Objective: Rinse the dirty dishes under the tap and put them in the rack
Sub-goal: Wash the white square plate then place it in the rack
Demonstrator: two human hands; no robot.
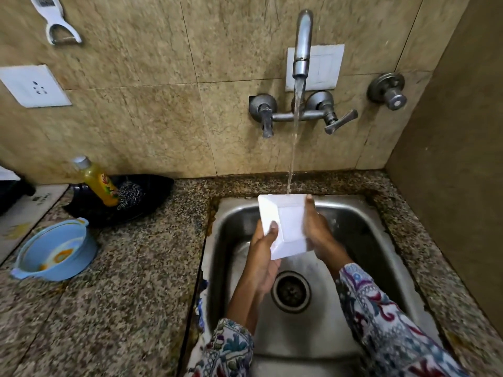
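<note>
I see left hand [262, 258] and right hand [317, 232] pinching a square white ceramic dish [288, 224] under the steel tap [301, 44] at twelve o'clock

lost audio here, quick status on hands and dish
Left hand and right hand both grip white square dish over sink. Tap stream hits its far edge. Nothing in the way.

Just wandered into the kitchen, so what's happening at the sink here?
A person is rinsing a square white dish under the running tap, holding it over the steel sink with the left hand and right hand gripping its sides. A dirty blue bowl waits on the counter to the left. No rack is in view.
</note>
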